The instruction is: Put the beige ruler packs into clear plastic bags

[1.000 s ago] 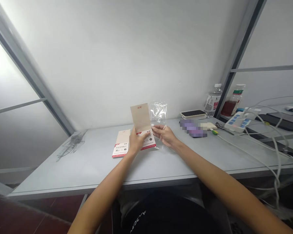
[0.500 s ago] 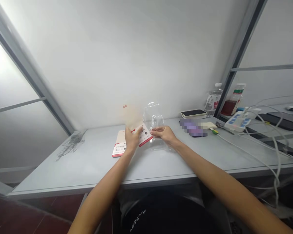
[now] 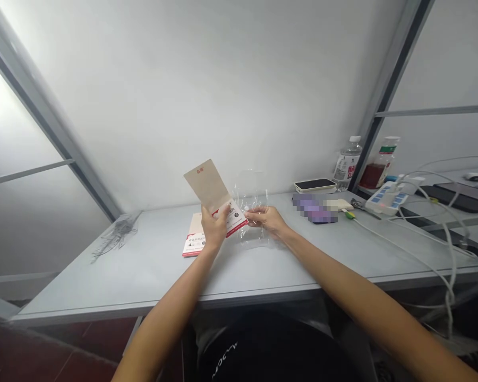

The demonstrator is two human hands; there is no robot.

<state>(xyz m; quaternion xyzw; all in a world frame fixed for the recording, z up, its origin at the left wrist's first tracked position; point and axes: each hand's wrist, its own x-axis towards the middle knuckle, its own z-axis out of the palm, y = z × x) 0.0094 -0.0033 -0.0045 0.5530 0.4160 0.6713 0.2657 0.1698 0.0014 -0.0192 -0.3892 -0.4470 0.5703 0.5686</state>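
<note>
My left hand (image 3: 214, 228) grips a red-and-white paper pack (image 3: 236, 222) near its lower edge, with the pack's beige flap (image 3: 206, 185) folded up and open. My right hand (image 3: 265, 221) pinches a clear plastic bag (image 3: 252, 199) close to the pack's right edge. The bag hangs thin and creased, and its lower part reaches down to the tabletop. Under my left hand, a similar red-and-white pack (image 3: 194, 240) lies flat on the table.
On the grey table (image 3: 103, 281) lie crumpled clear plastic (image 3: 117, 235) and a blurred purple object (image 3: 314, 208). Behind these stand a black-topped box (image 3: 314, 184) and several bottles (image 3: 348, 165). A power strip (image 3: 384, 199) and white cables (image 3: 406, 246) lie to the right.
The pack has tilted and moved left in my left hand, with its beige flap leaning further left. The plastic bag has shifted slightly left and now looks flatter.
</note>
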